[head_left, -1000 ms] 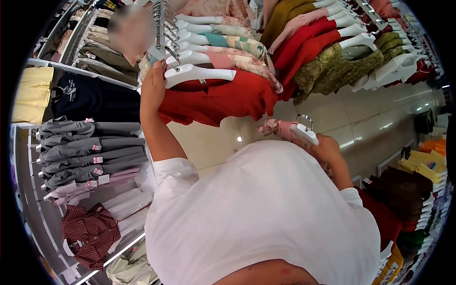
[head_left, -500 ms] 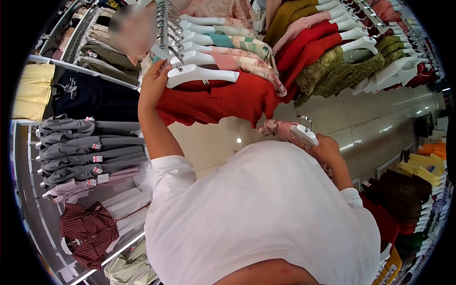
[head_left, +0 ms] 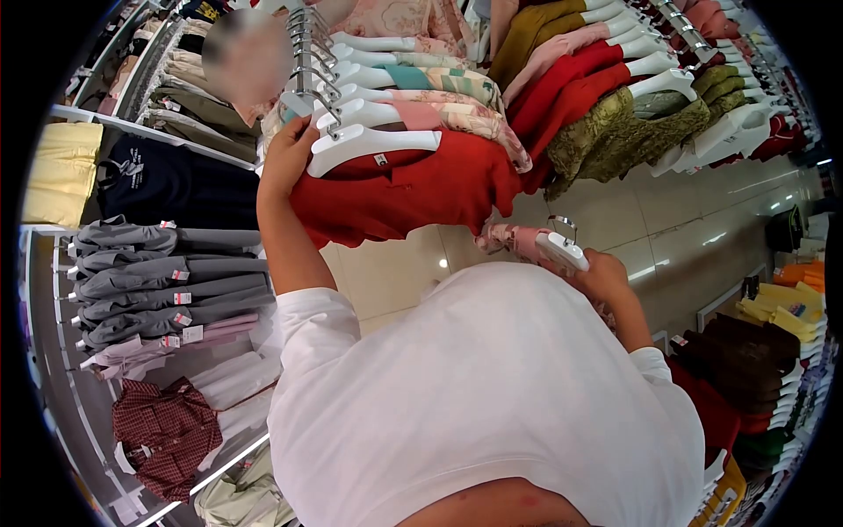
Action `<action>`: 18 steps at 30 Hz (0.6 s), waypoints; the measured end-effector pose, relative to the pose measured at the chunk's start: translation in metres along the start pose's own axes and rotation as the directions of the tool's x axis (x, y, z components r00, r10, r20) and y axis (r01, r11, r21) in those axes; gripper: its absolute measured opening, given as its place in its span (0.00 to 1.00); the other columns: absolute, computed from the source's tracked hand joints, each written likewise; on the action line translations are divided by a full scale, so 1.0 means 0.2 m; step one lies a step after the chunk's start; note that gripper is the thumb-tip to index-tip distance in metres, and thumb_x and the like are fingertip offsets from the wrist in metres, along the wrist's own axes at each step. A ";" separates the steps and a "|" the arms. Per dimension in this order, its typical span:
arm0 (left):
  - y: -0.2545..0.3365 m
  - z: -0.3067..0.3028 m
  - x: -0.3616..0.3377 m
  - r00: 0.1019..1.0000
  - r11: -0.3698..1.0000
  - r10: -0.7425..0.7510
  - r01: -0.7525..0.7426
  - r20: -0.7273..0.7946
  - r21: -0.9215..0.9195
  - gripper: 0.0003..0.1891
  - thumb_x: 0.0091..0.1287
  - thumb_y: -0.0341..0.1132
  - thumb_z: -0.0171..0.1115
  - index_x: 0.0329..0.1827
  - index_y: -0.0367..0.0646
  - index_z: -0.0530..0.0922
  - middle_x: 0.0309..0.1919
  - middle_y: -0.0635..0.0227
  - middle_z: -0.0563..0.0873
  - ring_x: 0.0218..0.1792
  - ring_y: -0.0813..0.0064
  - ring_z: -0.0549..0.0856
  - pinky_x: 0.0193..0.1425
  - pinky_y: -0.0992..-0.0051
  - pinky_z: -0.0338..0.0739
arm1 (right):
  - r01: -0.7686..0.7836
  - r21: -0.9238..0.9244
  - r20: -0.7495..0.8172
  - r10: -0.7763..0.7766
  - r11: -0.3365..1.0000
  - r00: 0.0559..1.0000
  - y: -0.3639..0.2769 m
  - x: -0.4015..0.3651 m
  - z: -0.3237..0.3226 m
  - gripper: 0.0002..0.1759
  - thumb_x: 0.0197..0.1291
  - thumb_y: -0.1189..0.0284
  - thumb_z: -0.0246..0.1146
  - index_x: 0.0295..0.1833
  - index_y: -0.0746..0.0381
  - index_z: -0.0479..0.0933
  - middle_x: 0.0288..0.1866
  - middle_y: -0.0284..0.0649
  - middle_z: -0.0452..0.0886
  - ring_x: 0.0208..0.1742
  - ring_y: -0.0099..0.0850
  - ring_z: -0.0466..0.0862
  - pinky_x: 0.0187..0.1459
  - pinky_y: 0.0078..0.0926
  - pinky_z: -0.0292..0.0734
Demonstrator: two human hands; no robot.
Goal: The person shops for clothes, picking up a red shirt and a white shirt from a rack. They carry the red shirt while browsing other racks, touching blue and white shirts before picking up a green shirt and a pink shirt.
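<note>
Near the end of a metal rail point(head_left: 301, 90), my left hand point(head_left: 288, 156) has its fingers bent beside the front white hanger point(head_left: 373, 145); what its fingertips grip is unclear. That hanger carries a red garment point(head_left: 413, 198). Behind it on the rail hang floral and pink garments point(head_left: 457, 92) on white hangers. My right hand point(head_left: 604, 277), lower right, is closed round one end of another white hanger point(head_left: 566, 251) with a metal hook. A pink floral garment point(head_left: 514, 239) hangs from it, partly hidden by my body and hand.
Grey garments point(head_left: 132, 281) and a dark red checked shirt point(head_left: 162, 430) hang on the left. Red and olive garments point(head_left: 615, 132) fill a rack at the upper right. Brown garments point(head_left: 746, 351) stand lower right. A person point(head_left: 250, 57) is at the upper left. Tiled floor point(head_left: 650, 211) shows between racks.
The front hanger and its red garment have shifted slightly downward beside my left hand, and the garment's lower edge sits a little lower. My right hand has hardly moved.
</note>
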State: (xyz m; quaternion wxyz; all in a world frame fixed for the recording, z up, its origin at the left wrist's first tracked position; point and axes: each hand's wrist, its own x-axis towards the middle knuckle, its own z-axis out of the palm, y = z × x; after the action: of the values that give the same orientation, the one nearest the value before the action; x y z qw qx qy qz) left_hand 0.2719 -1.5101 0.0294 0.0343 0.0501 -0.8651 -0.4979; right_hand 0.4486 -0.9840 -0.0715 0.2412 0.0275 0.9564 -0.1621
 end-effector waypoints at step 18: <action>-0.02 0.02 0.11 0.985 0.982 -0.025 0.056 0.168 -0.181 0.23 0.60 0.24 0.54 0.61 0.29 0.76 0.50 0.63 0.84 0.46 0.73 0.81 0.54 0.77 0.73 | -0.033 0.036 0.023 0.032 0.999 0.999 0.01 -0.01 0.02 0.22 0.48 0.59 0.69 0.48 0.58 0.82 0.44 0.49 0.87 0.47 0.48 0.85 0.50 0.44 0.79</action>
State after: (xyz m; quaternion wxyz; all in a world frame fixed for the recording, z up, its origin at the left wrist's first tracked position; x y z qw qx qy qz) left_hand 0.2504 -1.5116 0.0236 -0.0431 0.0231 -0.8136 -0.5793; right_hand 0.4520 -0.9831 -0.0748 0.2539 0.0455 0.9500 -0.1761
